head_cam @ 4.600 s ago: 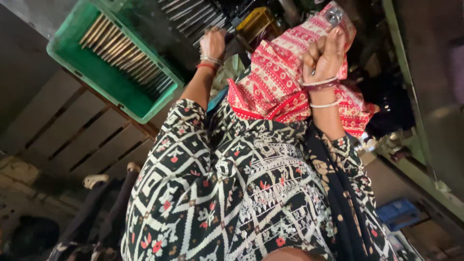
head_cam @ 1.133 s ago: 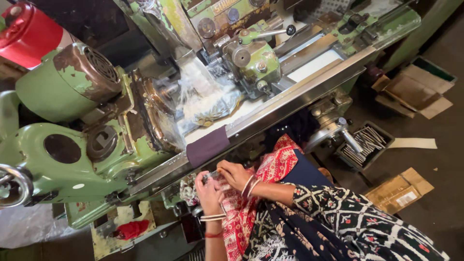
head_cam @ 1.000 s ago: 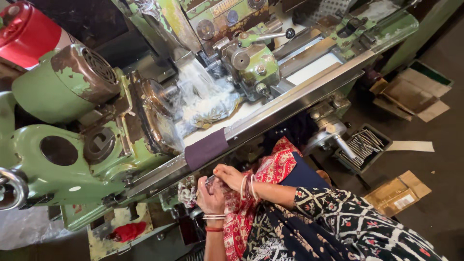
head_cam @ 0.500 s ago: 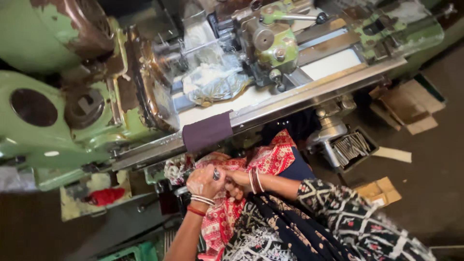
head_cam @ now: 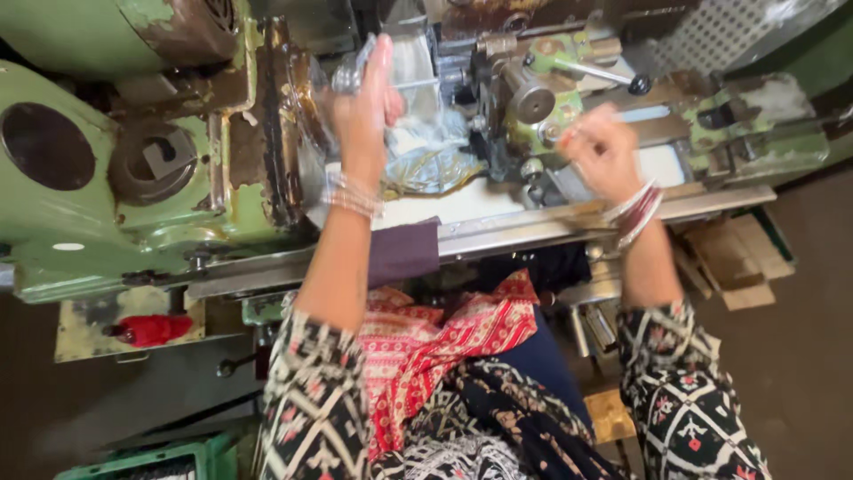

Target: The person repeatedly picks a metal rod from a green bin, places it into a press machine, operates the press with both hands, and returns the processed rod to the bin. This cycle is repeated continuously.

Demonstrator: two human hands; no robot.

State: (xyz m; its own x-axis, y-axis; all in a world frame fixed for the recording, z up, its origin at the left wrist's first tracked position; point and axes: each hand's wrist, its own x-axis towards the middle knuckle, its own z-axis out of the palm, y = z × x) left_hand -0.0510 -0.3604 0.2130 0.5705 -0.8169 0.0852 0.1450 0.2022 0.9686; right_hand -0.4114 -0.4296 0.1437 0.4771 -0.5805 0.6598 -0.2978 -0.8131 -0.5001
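Observation:
My left hand (head_cam: 362,107) is raised in front of the chuck (head_cam: 284,133) of a green lathe (head_cam: 107,213), and its fingers pinch a small grey metal part (head_cam: 349,73). My right hand (head_cam: 604,156) hovers over the lathe bed by the green tool post (head_cam: 542,98), below its black-knobbed lever (head_cam: 636,85). Its fingers are curled and blurred, so what it holds is unclear. Both wrists wear bangles. A red patterned scarf (head_cam: 435,342) hangs between my patterned sleeves.
Crumpled clear plastic (head_cam: 431,160) lies on the bed behind a dark cloth (head_cam: 402,253) draped over the rail. A red object (head_cam: 151,329) sits on a tray low on the left. Nearby are a green crate (head_cam: 191,453), cardboard boxes (head_cam: 733,262) and a wooden stool (head_cam: 611,413).
Both hands were together near my chest with the small part. They have since separated and risen to the machine, the left to the chuck and the right to the tool post. The view tilted closer.

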